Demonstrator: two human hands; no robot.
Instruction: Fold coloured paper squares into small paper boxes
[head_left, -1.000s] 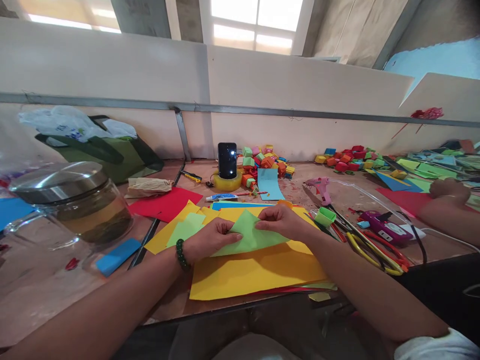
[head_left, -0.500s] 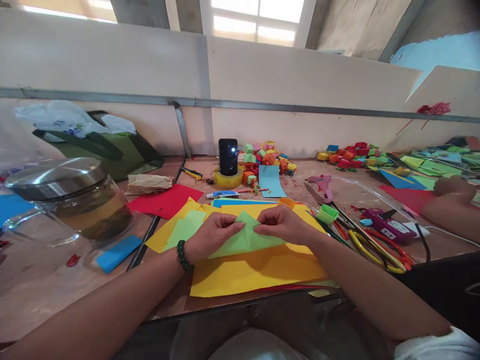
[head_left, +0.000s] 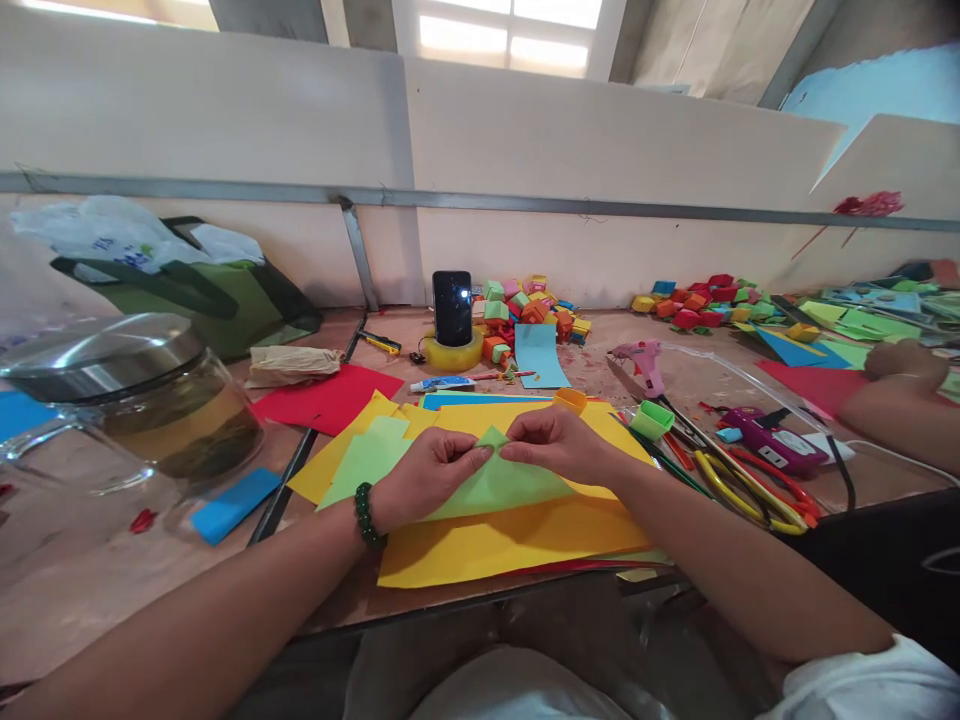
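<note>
A sheet of light green paper (head_left: 517, 486) lies over a stack of yellow sheets (head_left: 517, 548), its far tip raised between my two hands. My left hand (head_left: 431, 470), with a dark green bead bracelet (head_left: 366, 515) at the wrist, pinches the tip from the left. From the right, my right hand (head_left: 559, 448) pinches the same tip, thumb and finger close to the left ones. The fingers partly cover the fold. Just beyond my right hand are a small orange paper piece (head_left: 570, 400) and a green paper box (head_left: 652, 420).
On the left stands a lidded glass jug (head_left: 180, 420) of tea. A phone (head_left: 453, 308) leans upright in a tape roll (head_left: 454, 350), beside a heap of folded paper cubes (head_left: 525, 310). Rightward lie a pink glue gun (head_left: 641, 362), scissors (head_left: 742, 495) and a purple power strip (head_left: 776, 440). Another person's hand (head_left: 907, 365) rests at far right.
My fingers have come closer together at the green sheet's tip, and less of the tip shows between them. The whole view has shifted slightly.
</note>
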